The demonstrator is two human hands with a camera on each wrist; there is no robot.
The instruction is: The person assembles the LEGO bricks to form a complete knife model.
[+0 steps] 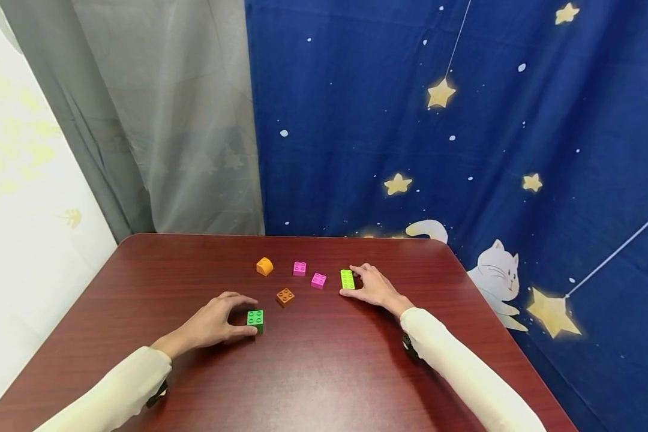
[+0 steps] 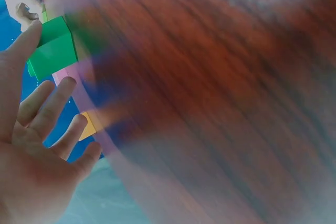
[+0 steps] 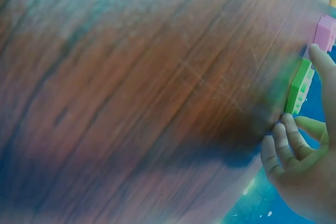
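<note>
In the head view, my left hand (image 1: 216,321) rests at a green square brick (image 1: 255,319). Its thumb lies along the brick's near side, while the other fingers are spread apart beyond it; in the left wrist view the thumb overlaps the green brick (image 2: 55,51). Farther right, my right hand (image 1: 375,286) reaches around a lime-green oblong brick (image 1: 347,279), thumb at the near end and fingers by the far end. The right wrist view shows thumb and fingertips close to the lime brick (image 3: 300,87); whether they touch it I cannot tell.
Between the hands lie a brown brick (image 1: 285,296) and two pink bricks (image 1: 299,268). An orange brick with a curved side (image 1: 264,266) sits to their left. All lie on the dark red wooden table (image 1: 324,372); curtains (image 1: 351,120) hang behind its far edge.
</note>
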